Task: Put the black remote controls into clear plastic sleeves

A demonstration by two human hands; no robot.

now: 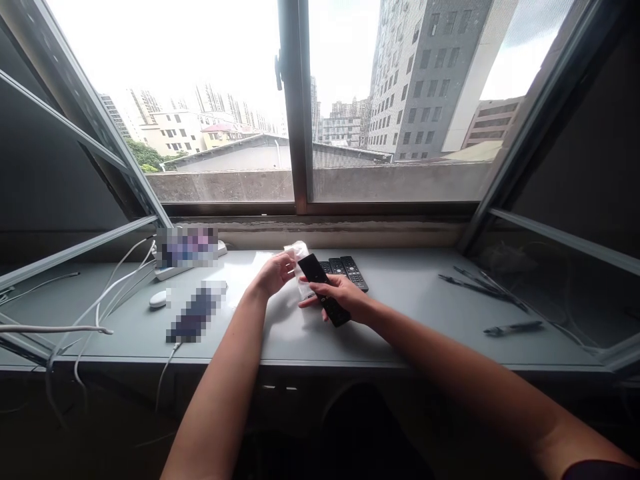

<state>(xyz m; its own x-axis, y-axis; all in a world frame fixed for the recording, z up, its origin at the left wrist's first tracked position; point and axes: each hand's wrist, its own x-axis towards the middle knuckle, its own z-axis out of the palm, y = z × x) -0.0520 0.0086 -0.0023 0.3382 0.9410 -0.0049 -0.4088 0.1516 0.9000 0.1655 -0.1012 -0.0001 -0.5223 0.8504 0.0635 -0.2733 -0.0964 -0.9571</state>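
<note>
A black remote control is in my right hand, tilted, with its upper end pointing away from me and slightly left. My right thumb lies across its buttons and the other fingers are partly under it. My left hand has its fingers curled at a clear plastic bag, just left of the remote's upper end. The bag hangs between the two hands, and its lower part is partly hidden. Behind my right hand, several more black remotes lie side by side on the pale desk.
On the left are a blurred-out phone-like object with a cable, a white mouse and a white power strip with tangled white cables. Tweezers-like dark tools and a pen lie at right. Metal frame bars slope along both sides.
</note>
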